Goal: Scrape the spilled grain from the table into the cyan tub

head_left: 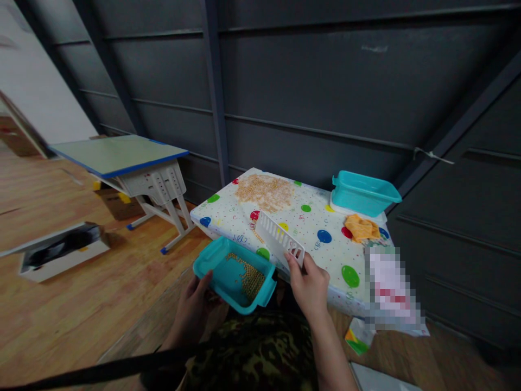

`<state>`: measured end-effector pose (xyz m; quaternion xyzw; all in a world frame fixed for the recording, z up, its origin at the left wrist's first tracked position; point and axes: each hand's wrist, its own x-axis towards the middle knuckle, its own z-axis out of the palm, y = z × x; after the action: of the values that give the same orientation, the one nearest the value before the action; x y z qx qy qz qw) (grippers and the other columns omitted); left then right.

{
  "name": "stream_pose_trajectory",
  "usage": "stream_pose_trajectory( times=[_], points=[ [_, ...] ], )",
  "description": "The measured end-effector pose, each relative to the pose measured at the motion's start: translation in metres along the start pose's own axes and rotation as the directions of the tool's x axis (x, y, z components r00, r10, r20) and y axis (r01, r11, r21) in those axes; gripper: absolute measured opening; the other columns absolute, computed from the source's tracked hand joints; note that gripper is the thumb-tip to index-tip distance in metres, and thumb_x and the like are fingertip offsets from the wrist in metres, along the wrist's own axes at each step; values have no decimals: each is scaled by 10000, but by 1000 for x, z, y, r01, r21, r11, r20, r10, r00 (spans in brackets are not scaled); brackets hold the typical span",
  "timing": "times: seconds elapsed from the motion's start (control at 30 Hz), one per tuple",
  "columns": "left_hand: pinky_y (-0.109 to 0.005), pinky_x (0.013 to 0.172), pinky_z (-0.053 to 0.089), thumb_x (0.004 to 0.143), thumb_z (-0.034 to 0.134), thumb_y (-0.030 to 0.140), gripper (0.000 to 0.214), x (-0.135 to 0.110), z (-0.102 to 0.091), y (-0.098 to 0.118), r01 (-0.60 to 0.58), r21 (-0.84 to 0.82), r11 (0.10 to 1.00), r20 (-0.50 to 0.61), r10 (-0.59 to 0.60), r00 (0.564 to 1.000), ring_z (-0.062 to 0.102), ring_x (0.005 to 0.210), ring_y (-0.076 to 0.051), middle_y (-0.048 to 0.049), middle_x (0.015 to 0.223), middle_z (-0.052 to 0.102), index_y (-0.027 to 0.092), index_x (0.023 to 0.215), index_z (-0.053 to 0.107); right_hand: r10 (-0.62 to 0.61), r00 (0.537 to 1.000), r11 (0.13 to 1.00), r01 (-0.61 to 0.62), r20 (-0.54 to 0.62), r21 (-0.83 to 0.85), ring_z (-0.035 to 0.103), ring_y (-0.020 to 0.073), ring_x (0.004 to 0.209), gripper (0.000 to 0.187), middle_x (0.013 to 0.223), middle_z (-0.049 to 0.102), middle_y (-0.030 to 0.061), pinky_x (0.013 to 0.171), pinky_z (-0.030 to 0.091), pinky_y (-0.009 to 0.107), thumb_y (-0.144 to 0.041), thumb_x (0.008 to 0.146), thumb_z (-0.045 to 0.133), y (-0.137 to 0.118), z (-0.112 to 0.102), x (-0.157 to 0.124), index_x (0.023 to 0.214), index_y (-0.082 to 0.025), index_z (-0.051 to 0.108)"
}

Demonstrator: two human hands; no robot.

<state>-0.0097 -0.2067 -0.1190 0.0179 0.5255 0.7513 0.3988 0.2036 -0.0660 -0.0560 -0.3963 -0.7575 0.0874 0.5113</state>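
Observation:
My left hand (196,297) is closed on the left side of a teal plastic tub (217,276), thumb over its rim. The tub is held at the table's near edge, with small yellow beans (252,279) gathered mostly on its right side. My right hand (308,285) grips a flat white slotted plastic piece (274,236) by its near end. It slants over the table, its near part by the tub's right edge. A short line of beans (258,233) lies along its left side. Farther back spreads a flat heap of pale grains and yellow beans (264,191).
The table has a balloon-print cover (303,225). At its right stand another teal tub (364,193) and a crumpled orange cloth (360,228), near a blurred-out packet (391,288). A dark panelled wall (309,81) rises behind. Left are a desk (118,155) and an open white box (67,252).

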Motion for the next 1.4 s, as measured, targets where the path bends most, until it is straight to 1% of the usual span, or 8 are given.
stream_pose_trajectory(
  times=[0.3,0.5,0.6,0.77,0.93,1.07,1.27,1.4],
  points=[
    [-255,478,554,616,1044,453,506,-1,2,-2,-53,-23,998,-2,53,999,613,511,-146,23,629,663,202,968,781,-32,999,999,32,-19,13,534,138,383,552,494,626,-3,464,390,243,-586,1111,495,-3,2,-4,773,-216,725],
    [-241,486,561,584,1057,495,564,-2,3,1,-38,-31,999,29,39,999,624,525,-130,56,629,657,208,978,773,-30,999,998,30,10,48,521,131,363,546,454,576,-30,451,398,235,-589,1104,527,-9,-1,-6,744,-221,708],
    [-243,497,572,614,1046,501,552,-2,3,3,-40,-15,999,39,40,998,624,529,-125,55,648,671,207,992,773,-8,999,998,6,34,67,513,133,366,545,447,563,-32,455,409,238,-595,1095,536,-11,-1,-8,722,-229,690],
    [-256,504,591,545,1072,522,605,-1,1,2,-41,-17,999,35,42,999,613,506,-119,44,658,691,204,962,770,-32,999,997,31,12,72,511,128,367,519,462,583,-28,451,411,234,-567,1092,561,-12,0,-9,725,-225,697],
    [-246,503,585,629,1041,511,556,0,-2,0,-41,-27,999,48,42,998,614,508,-113,62,642,672,198,982,747,-70,998,996,70,-3,62,536,132,360,501,455,588,-25,449,408,236,-521,1109,557,-15,0,-10,748,-213,719],
    [-238,509,579,626,1047,496,595,1,-1,1,-34,-35,999,53,36,998,640,528,-119,63,647,681,190,1036,743,-98,995,994,98,-14,53,512,126,339,509,442,574,-29,438,392,236,-519,1115,557,-18,0,-10,749,-208,725],
    [-239,488,561,626,1045,504,560,1,-2,1,-49,-36,998,60,51,997,595,486,-107,73,603,646,192,949,711,-48,998,995,45,27,89,497,132,346,527,435,558,-32,448,408,243,-548,1100,571,-22,-1,-11,705,-222,695],
    [-238,505,569,623,1045,500,565,0,0,3,-44,-34,998,55,46,997,615,511,-112,69,620,658,194,983,736,-27,999,993,22,36,118,474,125,356,547,432,538,-37,447,386,244,-572,1082,582,-22,-1,-11,664,-227,661]
  ],
)
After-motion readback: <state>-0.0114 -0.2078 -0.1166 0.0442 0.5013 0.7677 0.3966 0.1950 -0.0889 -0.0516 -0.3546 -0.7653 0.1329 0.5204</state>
